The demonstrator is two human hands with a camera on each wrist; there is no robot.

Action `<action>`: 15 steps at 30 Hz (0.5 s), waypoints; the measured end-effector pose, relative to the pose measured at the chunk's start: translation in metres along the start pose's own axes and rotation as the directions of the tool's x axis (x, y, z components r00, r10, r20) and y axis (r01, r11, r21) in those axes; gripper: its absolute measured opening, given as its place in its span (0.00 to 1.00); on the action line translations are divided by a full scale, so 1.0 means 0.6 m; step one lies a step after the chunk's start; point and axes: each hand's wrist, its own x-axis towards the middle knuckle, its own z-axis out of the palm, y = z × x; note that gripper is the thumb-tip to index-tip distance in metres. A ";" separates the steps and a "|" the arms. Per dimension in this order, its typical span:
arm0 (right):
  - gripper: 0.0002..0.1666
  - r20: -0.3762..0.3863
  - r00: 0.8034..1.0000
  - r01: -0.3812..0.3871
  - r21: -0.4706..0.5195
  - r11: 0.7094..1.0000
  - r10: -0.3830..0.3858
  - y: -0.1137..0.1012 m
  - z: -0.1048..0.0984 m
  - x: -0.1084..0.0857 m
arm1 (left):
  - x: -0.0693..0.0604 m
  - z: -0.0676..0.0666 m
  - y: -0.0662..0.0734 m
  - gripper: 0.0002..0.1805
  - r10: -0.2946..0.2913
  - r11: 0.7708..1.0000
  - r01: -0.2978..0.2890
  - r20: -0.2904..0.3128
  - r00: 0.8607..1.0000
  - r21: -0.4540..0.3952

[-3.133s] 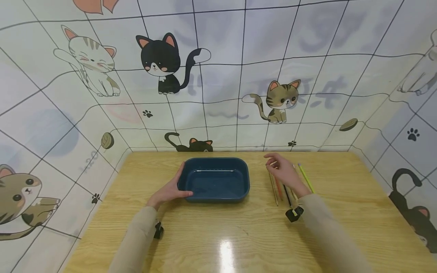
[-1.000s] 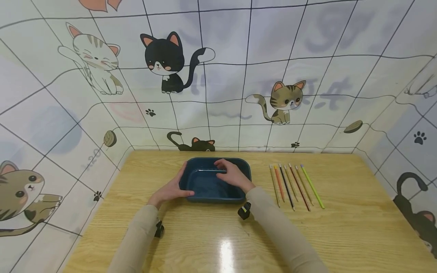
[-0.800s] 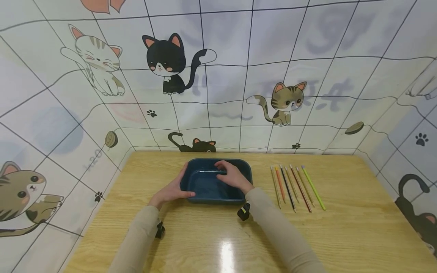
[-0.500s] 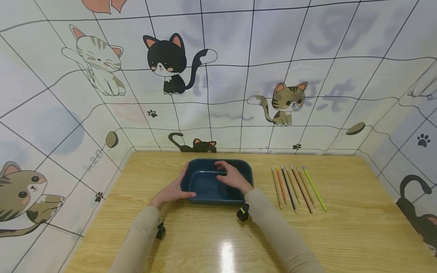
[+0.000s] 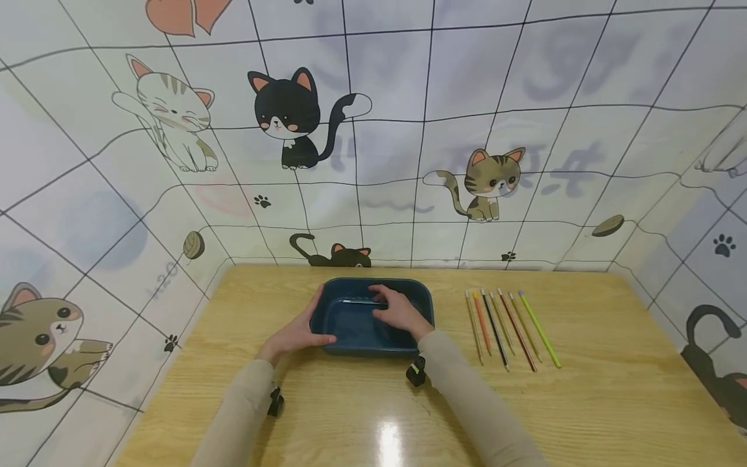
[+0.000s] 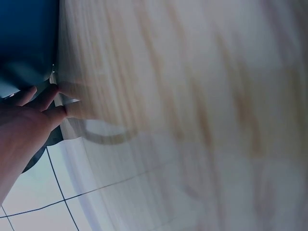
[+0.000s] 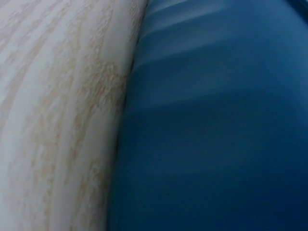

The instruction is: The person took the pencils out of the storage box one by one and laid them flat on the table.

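Observation:
A dark blue rectangular baking dish (image 5: 356,324) stands on the table. My left hand (image 5: 296,333) holds its left end, fingers along the side wall and thumb over the near rim. The left wrist view shows those fingertips (image 6: 45,98) against the blue wall. Over the dish's right half is my right hand (image 5: 399,310), its fingers loosely bent and nothing visible in them. Whether it touches the dish inside, I cannot tell. The right wrist view shows only the dish's outer wall (image 7: 207,125) and wood. Several pencils, including a bright green one (image 5: 539,329), lie side by side to the right.
The light wooden table (image 5: 338,408) ends at the back against a cloth backdrop (image 5: 397,155) printed with cats and grid lines. More of that cloth hangs on the left and right. A small black camera (image 5: 416,371) sits on the right wrist.
About three seconds ago my right hand was above the pencils; it has since moved left over the dish and stayed there. My left hand has kept its hold. The head view shifted slightly.

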 end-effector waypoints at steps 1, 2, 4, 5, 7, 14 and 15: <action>0.32 -0.001 1.000 0.002 0.001 1.000 -0.002 0.000 0.001 0.000 | -0.001 0.001 0.000 0.66 0.001 1.000 -0.001 -0.003 1.000 0.001; 0.32 -0.003 1.000 0.004 0.004 1.000 -0.004 0.000 0.001 -0.001 | -0.002 0.001 0.001 0.66 0.001 1.000 -0.001 -0.007 1.000 0.004; 0.31 -0.009 1.000 0.001 0.005 1.000 -0.001 0.000 0.002 -0.001 | -0.005 0.002 0.006 0.66 -0.003 1.000 0.003 -0.011 1.000 0.010; 0.31 -0.010 1.000 0.000 0.004 1.000 0.001 0.001 0.003 0.000 | -0.006 0.002 0.007 0.66 -0.004 1.000 0.004 -0.011 1.000 0.015; 0.30 -0.012 1.000 0.001 0.007 1.000 -0.001 0.002 0.003 0.000 | -0.008 0.002 0.009 0.67 -0.006 1.000 0.006 -0.009 1.000 0.009; 0.29 -0.017 1.000 -0.021 -0.009 1.000 0.021 0.003 0.002 0.003 | -0.007 0.002 0.008 0.67 -0.021 1.000 0.021 -0.012 1.000 -0.004; 0.29 -0.014 0.999 -0.029 -0.011 1.000 0.029 0.003 0.001 0.003 | -0.007 0.002 0.007 0.67 -0.027 1.000 0.027 -0.012 1.000 0.002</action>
